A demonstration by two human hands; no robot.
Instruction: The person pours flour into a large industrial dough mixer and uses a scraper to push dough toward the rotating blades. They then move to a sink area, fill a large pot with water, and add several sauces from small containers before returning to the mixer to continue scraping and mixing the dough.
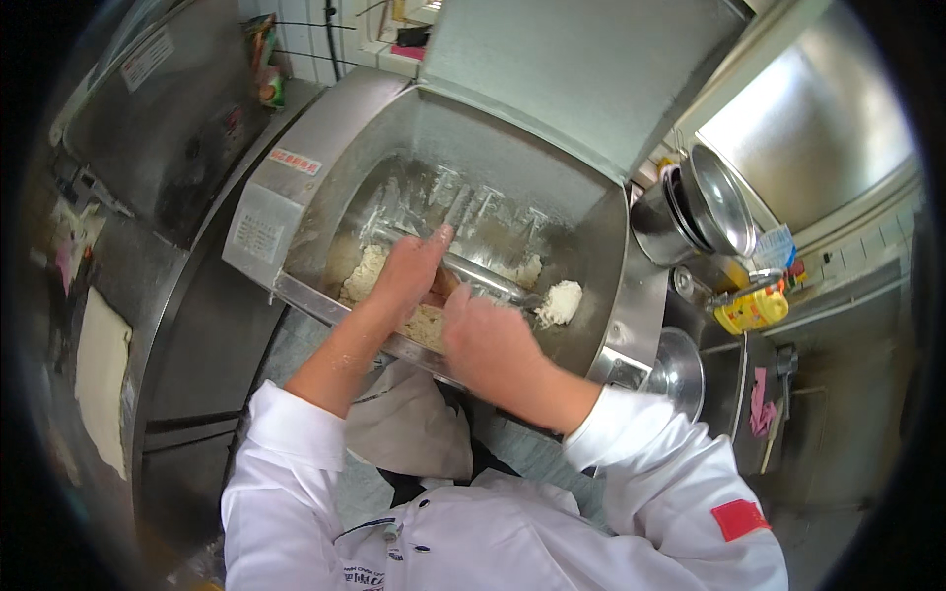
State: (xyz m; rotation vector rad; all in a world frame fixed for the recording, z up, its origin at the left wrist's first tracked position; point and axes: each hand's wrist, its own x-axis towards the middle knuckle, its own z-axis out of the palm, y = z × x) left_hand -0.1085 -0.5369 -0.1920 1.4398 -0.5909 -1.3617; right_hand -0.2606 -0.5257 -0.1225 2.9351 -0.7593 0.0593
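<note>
A steel dough mixer tub stands before me with its lid raised. Over the tub's near side, my left hand reaches in with its fingers by the horizontal steel mixing shaft. My right hand is beside it, blurred and bent at the fingers; whether it holds anything is unclear. Crumbly dough lies at the left of the tub and below my hands. A paler lump of dough rests near the shaft's right end. White residue coats the mixer's paddles and inner wall.
Stacked steel pots and bowls stand right of the mixer, near a yellow bottle and a glass or steel bowl. The raised lid rises behind the tub. At left is a steel counter with a pale cloth or sheet.
</note>
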